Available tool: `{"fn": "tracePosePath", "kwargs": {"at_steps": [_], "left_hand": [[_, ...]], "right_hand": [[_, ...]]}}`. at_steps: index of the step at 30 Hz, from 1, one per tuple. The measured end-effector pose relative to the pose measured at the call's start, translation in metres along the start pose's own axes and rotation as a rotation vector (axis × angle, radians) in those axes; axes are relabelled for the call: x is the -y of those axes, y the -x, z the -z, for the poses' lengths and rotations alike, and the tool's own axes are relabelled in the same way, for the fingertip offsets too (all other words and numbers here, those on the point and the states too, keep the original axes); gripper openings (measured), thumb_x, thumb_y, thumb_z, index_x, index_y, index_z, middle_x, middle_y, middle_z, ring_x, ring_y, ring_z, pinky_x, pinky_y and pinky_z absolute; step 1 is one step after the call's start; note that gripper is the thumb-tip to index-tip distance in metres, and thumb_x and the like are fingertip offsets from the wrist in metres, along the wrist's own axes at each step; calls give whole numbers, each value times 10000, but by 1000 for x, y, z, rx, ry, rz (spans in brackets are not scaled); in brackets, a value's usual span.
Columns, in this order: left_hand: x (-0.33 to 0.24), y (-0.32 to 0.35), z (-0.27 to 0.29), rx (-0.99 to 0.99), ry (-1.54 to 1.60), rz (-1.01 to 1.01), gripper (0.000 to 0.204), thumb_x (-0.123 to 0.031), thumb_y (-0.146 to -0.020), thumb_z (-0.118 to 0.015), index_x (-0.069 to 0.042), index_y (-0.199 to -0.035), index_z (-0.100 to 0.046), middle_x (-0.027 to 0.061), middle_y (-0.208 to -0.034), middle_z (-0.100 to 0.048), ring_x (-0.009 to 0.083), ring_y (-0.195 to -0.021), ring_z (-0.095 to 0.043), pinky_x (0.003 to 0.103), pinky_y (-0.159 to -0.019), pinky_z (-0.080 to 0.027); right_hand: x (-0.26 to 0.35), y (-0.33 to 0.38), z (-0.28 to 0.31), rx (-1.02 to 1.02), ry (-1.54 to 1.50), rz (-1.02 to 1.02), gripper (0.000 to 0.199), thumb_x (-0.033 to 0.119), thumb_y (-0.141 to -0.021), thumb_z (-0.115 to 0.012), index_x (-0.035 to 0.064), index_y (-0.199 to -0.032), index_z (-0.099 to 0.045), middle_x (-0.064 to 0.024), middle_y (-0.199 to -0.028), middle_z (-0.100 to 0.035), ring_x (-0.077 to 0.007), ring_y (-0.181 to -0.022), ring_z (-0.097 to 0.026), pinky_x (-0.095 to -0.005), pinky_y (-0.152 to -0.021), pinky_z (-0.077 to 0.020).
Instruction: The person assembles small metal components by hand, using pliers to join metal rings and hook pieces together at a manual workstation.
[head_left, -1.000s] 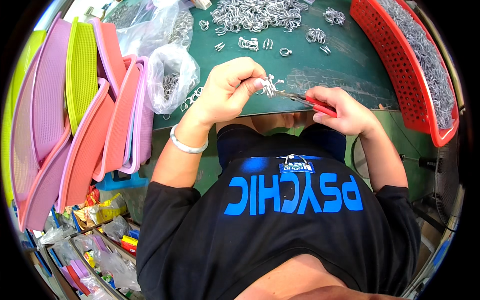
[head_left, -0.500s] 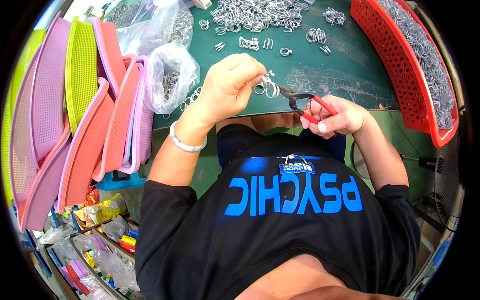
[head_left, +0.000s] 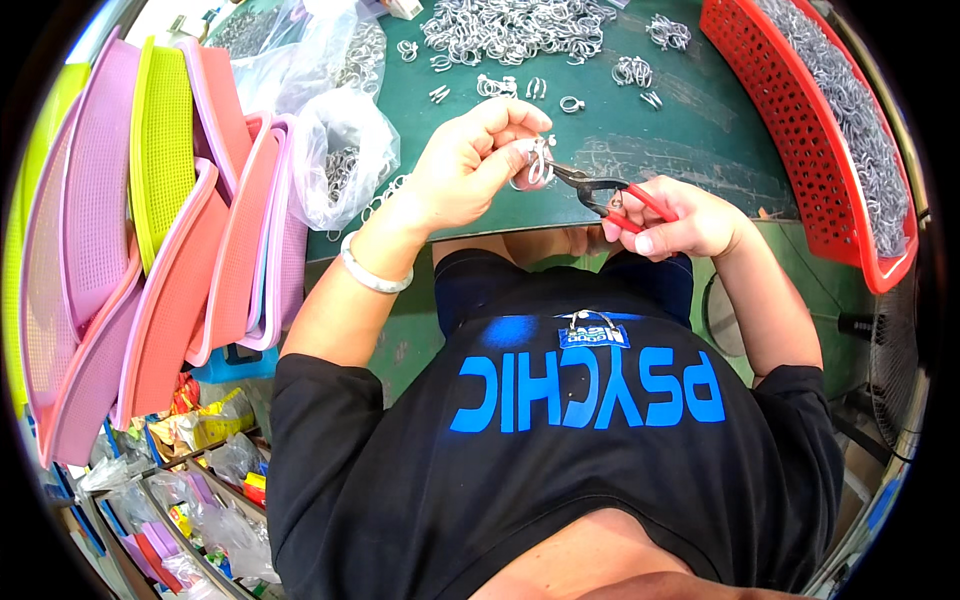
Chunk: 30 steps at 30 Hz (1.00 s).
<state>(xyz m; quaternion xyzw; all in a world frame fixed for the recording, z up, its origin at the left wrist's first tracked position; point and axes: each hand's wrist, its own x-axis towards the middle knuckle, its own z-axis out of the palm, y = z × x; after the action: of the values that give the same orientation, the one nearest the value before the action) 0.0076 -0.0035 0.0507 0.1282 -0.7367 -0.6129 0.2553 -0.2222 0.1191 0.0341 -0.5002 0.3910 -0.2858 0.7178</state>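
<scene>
Above the near edge of the green table, my left hand [head_left: 478, 165] pinches small silvery metal rings [head_left: 540, 163] between thumb and fingers. My right hand [head_left: 690, 222] is wrapped round the red handles of a pair of pliers [head_left: 600, 190]. The pliers' dark jaws point left and reach the rings at my left fingertips; whether they bite on one I cannot tell. On the table beyond my hands lie a loose single ring [head_left: 571, 104] and small clusters of rings [head_left: 497, 87].
A large heap of rings [head_left: 515, 28] covers the far table [head_left: 690, 130]. At the right stands a red perforated basket [head_left: 790, 120] full of metal pieces. A clear plastic bag [head_left: 345, 150] with rings lies left of my hand, beside stacked coloured baskets [head_left: 165, 150].
My left hand has turned, its fingers opening somewhat while the thumb still pinches the rings. The pliers have shifted slightly, with my right hand a little further right.
</scene>
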Motion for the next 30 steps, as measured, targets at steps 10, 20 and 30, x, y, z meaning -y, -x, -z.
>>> {"fn": "tracePosePath", "kwargs": {"at_steps": [10,20,30], "left_hand": [[-6,-1,8,73,143,293,115,-8,-836,-493,12,-928,-559,45,-698,-590,86,-549,-558,198,-517,-453],[1,-2,3,-27,62,49,105,13,-842,-475,28,-916,-548,61,-723,-579,88,-591,-545,216,-556,-463],[-3,1,-4,-133,-29,95,93,-12,-854,-480,8,-913,-549,49,-722,-581,68,-561,-525,198,-521,-444]], "right_hand": [[14,5,-18,-194,595,127,205,82,-771,-563,-5,-951,-513,-23,-768,-546,-114,-710,-507,-270,-660,-432],[-2,1,-20,-28,-121,-47,319,219,-713,-643,0,-911,-521,10,-625,-454,-69,-465,-374,-208,-430,-290],[-14,0,-11,71,-369,-31,326,203,-725,-644,-17,-921,-503,3,-615,-432,-67,-474,-361,-209,-433,-279]]}}
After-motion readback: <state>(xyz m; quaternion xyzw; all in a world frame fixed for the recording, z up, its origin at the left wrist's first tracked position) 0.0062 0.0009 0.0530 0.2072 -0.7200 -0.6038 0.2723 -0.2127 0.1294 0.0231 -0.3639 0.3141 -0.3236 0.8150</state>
